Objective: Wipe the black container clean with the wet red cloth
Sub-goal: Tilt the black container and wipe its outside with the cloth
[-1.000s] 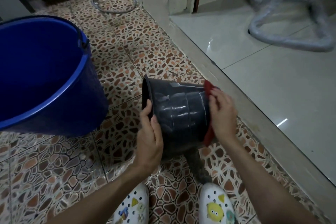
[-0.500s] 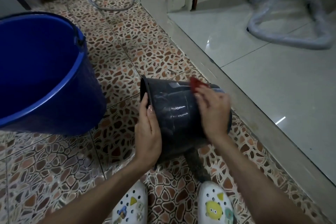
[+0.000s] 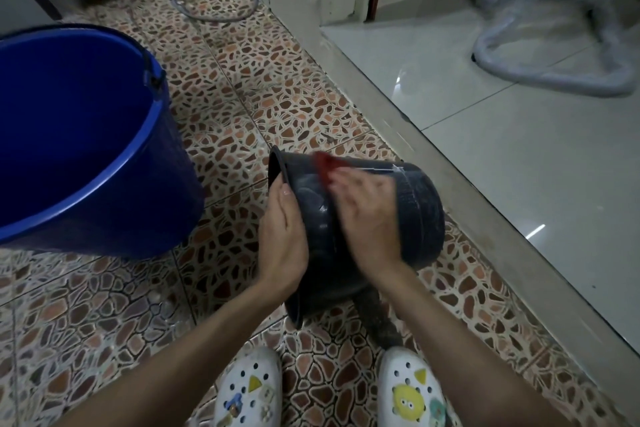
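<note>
Down on the patterned floor (image 3: 225, 87), a big blue bucket (image 3: 79, 149) stands at the left edge, well apart from the raised step on the right. Beside it the black container (image 3: 420, 215) is tipped on its side with its mouth toward the bucket. At its rim the left hand (image 3: 282, 239) braces it with straight fingers, while the right hand (image 3: 369, 222), blurred, presses the red cloth (image 3: 323, 166) flat against the upper wall. With only a flat palm steadying it, a hard stroke could probably roll the wet container away.
</note>
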A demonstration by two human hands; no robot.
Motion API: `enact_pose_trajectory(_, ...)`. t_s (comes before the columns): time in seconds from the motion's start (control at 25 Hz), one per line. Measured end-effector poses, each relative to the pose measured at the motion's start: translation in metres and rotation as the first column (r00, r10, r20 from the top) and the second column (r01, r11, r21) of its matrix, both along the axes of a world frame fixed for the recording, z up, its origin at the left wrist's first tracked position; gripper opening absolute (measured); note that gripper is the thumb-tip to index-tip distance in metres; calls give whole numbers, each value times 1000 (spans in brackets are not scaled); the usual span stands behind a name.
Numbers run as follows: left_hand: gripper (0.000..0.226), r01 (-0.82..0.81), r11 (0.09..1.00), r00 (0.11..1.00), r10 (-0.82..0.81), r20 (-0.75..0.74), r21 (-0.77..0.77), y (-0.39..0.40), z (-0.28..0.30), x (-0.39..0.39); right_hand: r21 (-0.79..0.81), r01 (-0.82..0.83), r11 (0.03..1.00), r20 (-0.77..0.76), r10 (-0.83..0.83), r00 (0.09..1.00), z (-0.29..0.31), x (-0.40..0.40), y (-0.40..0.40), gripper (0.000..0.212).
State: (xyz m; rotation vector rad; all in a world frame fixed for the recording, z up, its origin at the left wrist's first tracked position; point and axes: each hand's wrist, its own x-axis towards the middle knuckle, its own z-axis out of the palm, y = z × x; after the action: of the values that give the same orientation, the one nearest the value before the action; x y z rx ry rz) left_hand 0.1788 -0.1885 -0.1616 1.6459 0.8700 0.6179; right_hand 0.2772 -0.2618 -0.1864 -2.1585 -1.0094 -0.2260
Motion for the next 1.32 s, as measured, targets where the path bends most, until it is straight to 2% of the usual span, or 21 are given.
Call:
enact_pose_trajectory(0.04, 43, 3, 1000, 1000, -3, -11, 20, -1, 0, -2, -43, 128, 991, -55, -130, 990, -8, 25, -12, 29)
enact_pose_trajectory(0.12, 43, 6, 995, 1000, -3, -29, 104, -2, 3, -1, -167, 349, 922, -186, -377, 908, -15, 76, -42, 30)
enact_pose_trajectory(0.2, 44, 20, 984, 999, -15, -33, 178, -1, 9, 1, -197, 411, 890, -229, -449, 864, -7, 92, -53, 29)
enact_pose_trajectory(0.28, 46, 42, 957, 999, -35, -31, 286, -2, 8, 0, -48, 301, 953, -240, -303, 922, 14, 58, -33, 26)
enact_pose_trajectory(0.36, 52, 58, 921, 998, -39, -58, 386, -2, 4, -4, 106, 87, 991, -199, -64, 978, 30, -2, -5, 25)
enact_pose_trajectory(0.4, 54, 67, 905, 996, -33, -86, 421, 0, -1, -6, 145, -6, 989, -164, 30, 986, 31, -28, 5, 26)
enact_pose_trajectory(0.48, 57, 73, 895, 992, -20, -123, 441, 5, -11, -14, 138, -44, 989, -119, 60, 991, 22, -39, 11, 27)
enact_pose_trajectory(0.56, 56, 83, 908, 990, -29, -135, 410, 4, -17, -23, 61, 98, 993, -146, -88, 985, 3, 0, -2, 27)
enact_pose_trajectory(0.64, 51, 108, 941, 991, -78, -105, 319, -3, -19, -30, -69, 305, 950, -216, -313, 925, -13, 50, -25, 30)
enact_pose_trajectory(0.72, 39, 101, 963, 995, -94, -39, 250, -9, -15, -33, -162, 418, 894, -259, -447, 856, -13, 80, -46, 31)
enact_pose_trajectory(0.8, 22, 11, 981, 1000, -13, 8, 193, -4, -2, -23, -90, 391, 916, -257, -400, 880, 2, 70, -42, 28)
enact_pose_trajectory(0.88, 15, -70, 992, 997, 71, -10, 105, 9, 11, -3, 50, 180, 982, -191, -168, 967, 19, 21, -21, 25)
enact_pose_trajectory(0.96, 30, -57, 995, 997, 61, -56, 76, 15, 16, 10, 92, -59, 994, -71, 66, 995, 19, -34, -2, 26)
enact_pose_trajectory(1.0, 38, -55, 995, 997, 60, -47, 87, 14, 14, 11, 90, -106, 990, -36, 110, 993, 14, -47, 4, 26)
enact_pose_trajectory(1.08, 43, -60, 995, 998, 62, -21, 76, 12, 9, 8, 70, -64, 995, 2, 64, 998, 4, -31, 8, 27)
enact_pose_trajectory(1.16, 41, -58, 997, 998, 58, -5, 42, 8, 3, 2, 11, 103, 995, -52, -102, 993, -2, 7, -3, 29)
enact_pose_trajectory(1.24, 42, -45, 999, 999, 44, 17, 27, 6, 1, 1, -94, 268, 959, -133, -278, 951, -14, 51, -26, 31)
enact_pose_trajectory(1.32, 43, -48, 999, 997, 47, 61, 8, 5, 1, 2, -204, 365, 908, -164, -399, 902, -16, 86, -51, 31)
